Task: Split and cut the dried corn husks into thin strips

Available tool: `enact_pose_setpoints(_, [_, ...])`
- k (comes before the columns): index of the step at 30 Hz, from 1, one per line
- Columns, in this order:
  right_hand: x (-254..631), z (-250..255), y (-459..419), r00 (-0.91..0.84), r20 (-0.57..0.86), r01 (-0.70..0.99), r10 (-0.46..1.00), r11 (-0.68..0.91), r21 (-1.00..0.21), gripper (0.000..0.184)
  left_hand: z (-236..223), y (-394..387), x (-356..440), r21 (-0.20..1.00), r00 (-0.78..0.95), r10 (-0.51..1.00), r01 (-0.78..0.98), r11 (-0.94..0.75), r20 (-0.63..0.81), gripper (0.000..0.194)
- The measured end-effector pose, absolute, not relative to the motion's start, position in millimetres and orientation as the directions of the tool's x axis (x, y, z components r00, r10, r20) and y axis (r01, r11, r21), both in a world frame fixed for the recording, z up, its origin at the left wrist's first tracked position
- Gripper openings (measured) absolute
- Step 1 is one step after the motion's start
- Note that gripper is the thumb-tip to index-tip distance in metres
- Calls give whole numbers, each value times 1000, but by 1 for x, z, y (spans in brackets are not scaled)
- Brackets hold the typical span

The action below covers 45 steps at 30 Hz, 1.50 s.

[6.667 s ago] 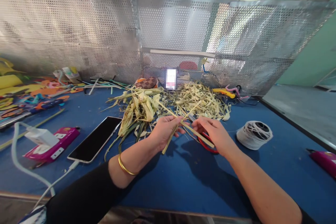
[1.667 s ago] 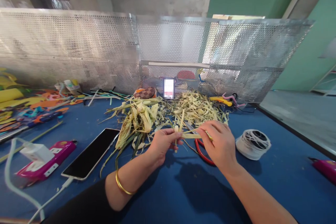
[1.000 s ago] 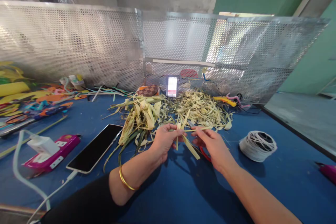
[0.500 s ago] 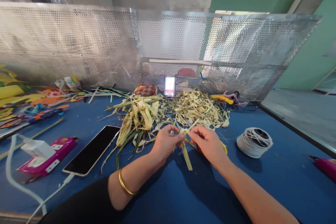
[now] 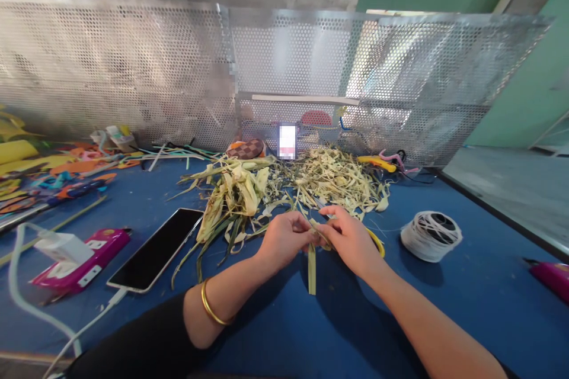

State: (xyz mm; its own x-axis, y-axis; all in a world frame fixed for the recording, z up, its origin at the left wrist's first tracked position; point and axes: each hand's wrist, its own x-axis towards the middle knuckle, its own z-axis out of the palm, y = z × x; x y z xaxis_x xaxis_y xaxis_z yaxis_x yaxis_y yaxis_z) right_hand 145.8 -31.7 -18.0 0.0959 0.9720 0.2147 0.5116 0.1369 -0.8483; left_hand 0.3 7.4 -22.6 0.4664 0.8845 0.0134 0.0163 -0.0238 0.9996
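Fingers of my left hand point(image 5: 287, 235) and my right hand point(image 5: 351, 241) pinch a pale green strip of plant husk point(image 5: 312, 272) between them. One flat end of it hangs down towards the blue table; the part between the fingertips is mostly hidden. Just beyond my hands lie a bunch of whole husks point(image 5: 240, 189) on the left and a loose heap of shredded husk strips point(image 5: 340, 180) on the right. Partly covered by my right hand are scissors with a yellow handle point(image 5: 377, 244).
A spool of white string point(image 5: 431, 238) stands on the right of the table. To the left are a phone point(image 5: 156, 250) with a cable and a magenta power strip point(image 5: 106, 251) with a plugged-in charger. A perforated metal screen point(image 5: 284, 59) closes off the back.
The hanging end of the strip now points straight down instead of slanting right. My right fingers have closed in nearer to my left, over the upper part of the strip.
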Motion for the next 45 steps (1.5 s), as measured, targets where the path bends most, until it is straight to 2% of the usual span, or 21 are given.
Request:
enact_pose_setpoints(4, [148, -16, -32, 15, 193, 605, 981, 145, -783, 21, -27, 9, -3, 976, 481, 876, 174, -128, 30, 14])
enact_pose_setpoints(6, [149, -15, -32, 41, 249, 623, 968, 170, -764, 21, -27, 8, -4, 970, 485, 874, 202, -133, 19, 14])
enact_pose_setpoints(9, [150, -13, -33, 90, 335, 632, 938, 206, -747, 21, -24, 4, -1, 983, 519, 854, 172, -62, -37, 15])
enact_pose_setpoints(13, [150, -9, -34, 146, 300, 632, 943, 145, -761, 25, -15, -3, 2, 984, 587, 793, 155, 86, -162, 9])
enact_pose_setpoints(15, [150, -8, -34, 158, 302, 619, 940, 144, -772, 28, -11, -4, 1, 974, 613, 760, 187, 126, -216, 13])
enact_pose_setpoints(18, [152, -7, -34, 185, 290, 557, 939, 143, -818, 31, -6, -4, -3, 966, 685, 687, 236, 107, -243, 21])
enact_pose_setpoints(25, [150, -7, -33, 292, 168, 194, 942, 114, -974, 29, -7, 0, -8, 970, 833, 524, 239, -52, -177, 16])
enact_pose_setpoints(28, [145, -6, -33, 335, 138, 137, 932, 97, -986, 28, -6, 2, -11, 967, 844, 509, 243, -80, -170, 16])
enact_pose_setpoints(35, [137, -19, -28, 187, 142, 219, 972, 100, -971, 27, -2, 0, -14, 960, 881, 428, 265, -92, -202, 18])
enact_pose_setpoints(40, [155, -17, -23, 186, 170, 256, 968, 119, -959, 26, -3, 5, -12, 970, 769, 595, 226, 90, -234, 22])
enact_pose_setpoints(42, [165, -10, -25, 140, 239, 388, 961, 169, -906, 26, -4, 9, -13, 972, 713, 661, 191, 138, -234, 25])
enact_pose_setpoints(45, [174, 0, -29, -75, 289, 630, 954, 270, -728, 20, -4, 14, -15, 975, 668, 711, 139, 171, -220, 27])
